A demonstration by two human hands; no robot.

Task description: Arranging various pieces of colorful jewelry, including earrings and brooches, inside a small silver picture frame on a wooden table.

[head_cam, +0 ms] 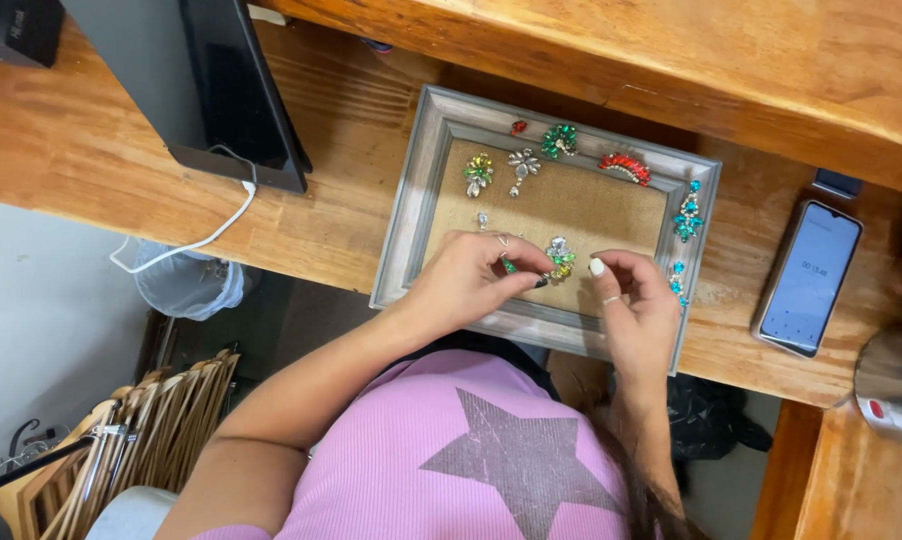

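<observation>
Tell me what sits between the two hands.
Head view: a green-and-yellow jewelled brooch lies on the burlap between the left hand and right hand.

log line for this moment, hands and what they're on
left hand: pinching green-yellow jewel brooch | right hand: fingertips beside brooch | surface: burlap in grey picture frame | nearby: phone on wooden desk

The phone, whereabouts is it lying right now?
In the head view the phone lies on the wooden table at the right of the picture, just beyond the grey picture frame, screen up.
</observation>
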